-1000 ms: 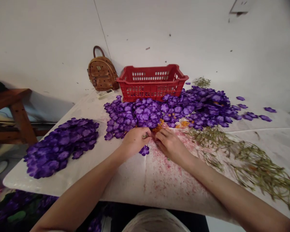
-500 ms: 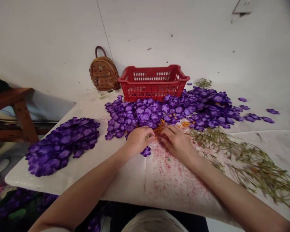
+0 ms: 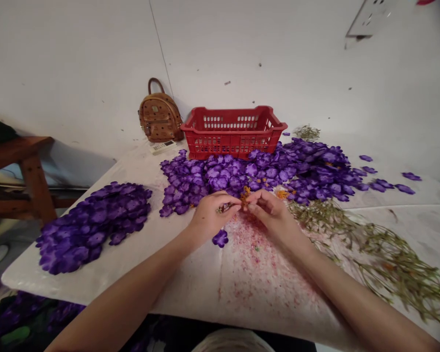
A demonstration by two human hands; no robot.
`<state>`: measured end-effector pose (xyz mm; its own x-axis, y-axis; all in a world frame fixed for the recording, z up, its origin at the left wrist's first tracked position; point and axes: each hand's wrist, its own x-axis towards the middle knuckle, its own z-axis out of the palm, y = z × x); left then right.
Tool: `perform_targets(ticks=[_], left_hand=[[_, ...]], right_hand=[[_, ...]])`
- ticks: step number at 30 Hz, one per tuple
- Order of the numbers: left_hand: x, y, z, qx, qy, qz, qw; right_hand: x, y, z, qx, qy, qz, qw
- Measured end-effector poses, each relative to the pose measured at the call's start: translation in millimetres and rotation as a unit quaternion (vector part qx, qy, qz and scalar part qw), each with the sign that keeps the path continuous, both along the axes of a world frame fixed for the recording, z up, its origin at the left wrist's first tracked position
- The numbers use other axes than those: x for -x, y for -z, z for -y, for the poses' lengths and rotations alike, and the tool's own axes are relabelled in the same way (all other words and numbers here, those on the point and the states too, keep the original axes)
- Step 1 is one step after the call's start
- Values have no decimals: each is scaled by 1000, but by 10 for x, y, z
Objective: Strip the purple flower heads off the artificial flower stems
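My left hand [image 3: 212,215] is closed, with the end of a thin green stem [image 3: 222,209] showing between its curled fingers. Thumb and forefinger of my right hand [image 3: 271,208] are pinched at the tips, close to those of my left; whatever is between them is too small to make out. Small orange flower pieces [image 3: 246,191] lie just behind the fingertips. Both hands are at the front edge of a wide heap of purple petals [image 3: 220,172]. One loose purple blossom [image 3: 220,238] rests on the table under my left hand.
A red plastic basket [image 3: 234,142] stands behind the heap, beside a brown backpack [image 3: 160,117] and a white remote [image 3: 163,147]. A second purple pile [image 3: 95,222] is at the left of the white table [image 3: 190,288]. Green stems [image 3: 392,254] spread over the right side.
My right hand's fingers have drawn together into a pinch, and its fingertips and my left hand's have come closer. The whole view has shifted slightly.
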<state>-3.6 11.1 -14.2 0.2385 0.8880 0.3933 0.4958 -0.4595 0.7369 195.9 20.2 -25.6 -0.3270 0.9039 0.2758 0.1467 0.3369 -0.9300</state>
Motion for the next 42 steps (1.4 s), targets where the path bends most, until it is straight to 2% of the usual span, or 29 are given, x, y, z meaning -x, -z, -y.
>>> perform_targets(ticks=[2,5,8,10,13,15,17,20,22,24,26,28,30,33,37,40,42], left_hand=[[-29,-9,16,-9,3,21,1000],[-52,-9,31,-12,11,29,999],[-56,-33,44,-8,24,25,999],[-56,-67,54,12,14,28,999],[-55,-114,67,58,0,36,998],[-53,-123,70,88,5,43,995],[-52,-114,65,120,17,55,991],[-49,-103,41,167,28,74,983],[-24,-135,22,190,35,72,978],[40,-215,20,187,29,59,980],[146,-326,64,151,-8,33,988],[271,-421,171,113,-44,-25,992],[374,-448,328,98,-25,-114,988],[434,-332,567,74,40,-231,969],[379,-90,705,36,66,-317,946],[324,-13,665,16,66,-308,949],[302,-34,599,35,26,-238,970]], right_hand=[[8,7,-7,66,-24,-79,994],[25,28,1,132,-35,-114,984],[24,27,20,125,-40,-93,987],[15,3,37,71,-32,-38,996],[0,-63,67,-84,-1,96,992],[-8,-105,84,-200,8,171,965],[-17,-127,94,-284,8,232,930],[-27,-130,98,-345,13,318,883],[-27,-128,101,-366,14,345,864],[-25,-134,107,-364,21,326,872],[-29,-145,113,-336,38,276,900],[-43,-155,118,-294,60,230,926],[-64,-161,123,-249,78,205,943],[-83,-168,132,-195,87,179,960],[-71,-185,156,-160,85,158,971],[-59,-195,176,-130,82,143,978],[-58,-193,182,-107,81,122,983]])
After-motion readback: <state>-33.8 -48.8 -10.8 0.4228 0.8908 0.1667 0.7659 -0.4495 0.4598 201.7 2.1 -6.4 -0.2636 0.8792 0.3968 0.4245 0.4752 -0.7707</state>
